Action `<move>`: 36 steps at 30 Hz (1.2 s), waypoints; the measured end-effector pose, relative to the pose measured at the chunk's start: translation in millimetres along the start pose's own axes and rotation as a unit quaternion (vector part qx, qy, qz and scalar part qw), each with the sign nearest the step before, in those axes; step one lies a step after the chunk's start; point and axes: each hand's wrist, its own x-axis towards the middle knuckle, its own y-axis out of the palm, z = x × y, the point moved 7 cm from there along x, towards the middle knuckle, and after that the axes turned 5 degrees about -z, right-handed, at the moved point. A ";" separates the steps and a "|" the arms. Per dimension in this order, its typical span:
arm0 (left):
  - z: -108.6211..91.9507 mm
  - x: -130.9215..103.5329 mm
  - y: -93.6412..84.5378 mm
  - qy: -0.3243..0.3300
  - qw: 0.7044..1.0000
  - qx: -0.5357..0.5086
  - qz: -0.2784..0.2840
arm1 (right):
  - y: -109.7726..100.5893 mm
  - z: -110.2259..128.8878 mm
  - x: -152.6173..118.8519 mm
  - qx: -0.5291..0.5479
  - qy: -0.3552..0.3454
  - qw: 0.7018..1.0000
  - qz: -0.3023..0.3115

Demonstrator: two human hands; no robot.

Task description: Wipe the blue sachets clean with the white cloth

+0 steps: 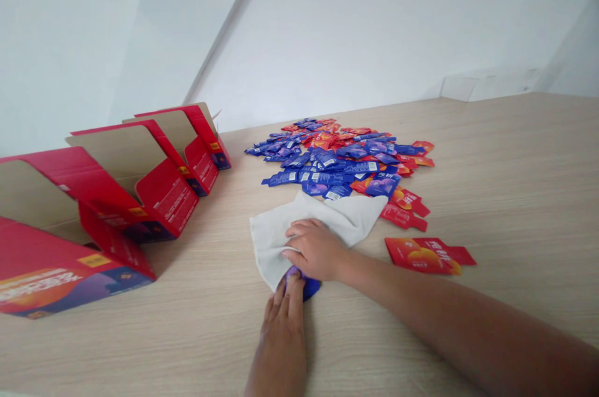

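Packet (312, 289) on table (201, 334) under left hand (283, 319), fingers straight; right hand (318, 251) bent on cloth (274, 228), grip indeterminable; red packet (416, 256) rightward; wide gap, cloth to boxes (42, 247); packet heap (327, 160) beyond, short of far table edge.

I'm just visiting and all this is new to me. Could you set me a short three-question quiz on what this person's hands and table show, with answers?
1. Multiple choice: what does most of the right hand lie on?
A) a sponge
B) a pale cloth
C) a metal tray

2. True or false: the open red boxes stand to the left of the pile of packets.

3. Short answer: what do the fingers of the left hand touch?

Key:
1. B, the pale cloth.
2. True.
3. What looks like a blue-and-purple packet, partly hidden by the hands.
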 end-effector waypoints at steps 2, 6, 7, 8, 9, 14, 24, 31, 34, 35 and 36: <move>0.7 -0.4 -1.2 0.004 1.000 0.000 -0.010 | -0.7 -6.7 0.6 -0.013 0.031 0.999 -0.004; 1.5 0.1 -1.6 0.016 0.999 0.002 -0.029 | -1.0 -10.5 0.6 -0.008 0.038 0.999 -0.003; 1.6 0.3 -0.8 0.016 0.999 0.005 -0.027 | -0.9 -8.9 0.4 -0.001 0.027 1.000 -0.002; 1.6 0.5 0.3 0.015 1.000 0.009 -0.022 | -0.8 -6.5 0.2 0.008 0.013 1.000 -0.001; 1.5 0.7 1.4 0.013 1.000 0.010 -0.017 | -0.6 -3.3 -0.3 0.017 -0.004 1.000 0.001; -3.1 2.0 -0.5 0.032 0.998 -0.016 -0.052 | 1.9 13.5 -3.9 0.049 -0.080 0.995 0.019; -0.5 0.9 1.8 -0.008 1.000 0.002 0.009 | 0.6 -0.3 0.7 0.001 0.006 1.000 0.000; -2.7 1.5 1.1 -0.002 0.999 0.036 0.026 | 0.2 -5.8 0.6 -0.001 0.017 1.000 -0.008; -1.6 2.2 4.1 0.000 0.999 0.036 0.026 | 1.3 -0.7 -0.5 0.023 -0.023 0.999 -0.005; -1.4 2.4 4.5 0.003 0.999 0.032 0.018 | 1.6 2.0 -1.1 0.031 -0.038 0.999 -0.003; -1.6 2.6 3.9 0.009 1.000 0.026 0.002 | 1.9 4.8 -1.7 0.038 -0.052 0.998 0.000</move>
